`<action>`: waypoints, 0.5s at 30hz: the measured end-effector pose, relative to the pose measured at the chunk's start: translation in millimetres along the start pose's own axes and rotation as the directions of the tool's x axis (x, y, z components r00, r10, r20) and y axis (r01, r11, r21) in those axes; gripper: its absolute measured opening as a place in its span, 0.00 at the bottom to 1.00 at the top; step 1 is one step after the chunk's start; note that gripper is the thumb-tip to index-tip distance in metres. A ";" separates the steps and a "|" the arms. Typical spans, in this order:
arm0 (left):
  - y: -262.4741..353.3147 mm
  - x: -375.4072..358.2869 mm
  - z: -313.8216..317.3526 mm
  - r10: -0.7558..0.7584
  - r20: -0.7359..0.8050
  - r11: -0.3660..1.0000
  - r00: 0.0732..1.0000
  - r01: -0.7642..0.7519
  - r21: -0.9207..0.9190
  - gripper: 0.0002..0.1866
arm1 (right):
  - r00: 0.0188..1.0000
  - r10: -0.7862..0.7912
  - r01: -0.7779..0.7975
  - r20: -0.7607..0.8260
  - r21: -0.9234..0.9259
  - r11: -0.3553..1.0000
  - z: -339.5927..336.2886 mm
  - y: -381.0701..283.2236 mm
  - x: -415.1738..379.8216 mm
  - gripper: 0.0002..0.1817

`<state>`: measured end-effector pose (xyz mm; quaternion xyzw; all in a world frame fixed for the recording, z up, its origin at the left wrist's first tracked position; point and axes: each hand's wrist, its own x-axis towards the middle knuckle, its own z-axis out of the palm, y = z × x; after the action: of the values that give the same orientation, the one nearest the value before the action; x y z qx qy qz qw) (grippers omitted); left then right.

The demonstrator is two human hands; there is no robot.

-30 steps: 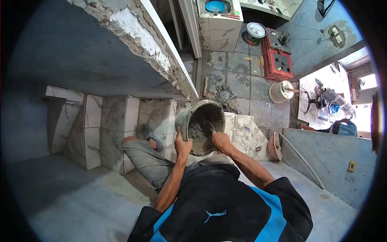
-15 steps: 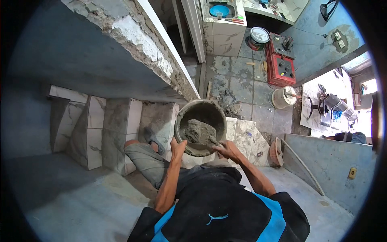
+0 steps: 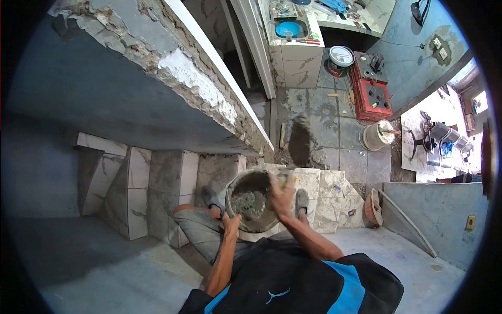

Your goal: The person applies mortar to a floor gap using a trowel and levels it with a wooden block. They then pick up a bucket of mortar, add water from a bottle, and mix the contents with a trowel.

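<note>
A round mortar-caked bucket (image 3: 230, 201) stands between my feet, with wet grey mortar (image 3: 248, 205) inside. My left hand (image 3: 231, 226) is closed on its near-left rim. Over the right side of the bucket, my right hand (image 3: 282, 196) is wrapped round a trowel (image 3: 286, 179), both smeared by motion. Just beyond that hand, a dark blurred shape (image 3: 300, 141) overlaps the floor; whether it is the blade or flying mortar I cannot tell.
Tiled steps (image 3: 138, 183) rise at the left below a broken wall edge (image 3: 193, 86). Ahead on the floor are a white bucket (image 3: 377, 137), a red stove-like unit (image 3: 374, 97) and a lidded pail (image 3: 341, 56). A basket-like object (image 3: 373, 208) leans by the low wall at right.
My right hand has swung up and forward with the trowel, which held a heap of mortar over the bucket before. The bucket sits lower, and my left hand has stayed on its rim.
</note>
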<state>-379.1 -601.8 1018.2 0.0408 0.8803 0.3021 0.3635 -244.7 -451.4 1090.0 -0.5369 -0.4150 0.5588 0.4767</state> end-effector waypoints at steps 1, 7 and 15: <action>-4.0 -0.3 -3.3 0.029 0.001 0.999 1.000 -0.029 -0.017 0.44 | 0.978 -0.208 0.209 0.024 -0.186 0.960 28.9 33.8 9.9 0.14; -21.1 13.2 -12.5 0.116 0.040 0.993 0.992 -0.116 -0.002 0.45 | 0.935 -0.168 0.201 0.311 -0.077 0.977 90.0 -31.0 -23.5 0.16; 38.5 -17.7 6.0 -0.109 0.009 0.993 0.994 0.108 0.051 0.43 | 0.950 0.015 0.149 0.311 -0.495 0.856 -90.1 13.8 -6.6 0.15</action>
<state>-367.8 -572.6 1047.5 0.0037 0.8864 0.2595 0.3832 -156.4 -465.0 1070.8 -0.5367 -0.6356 0.4868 0.2665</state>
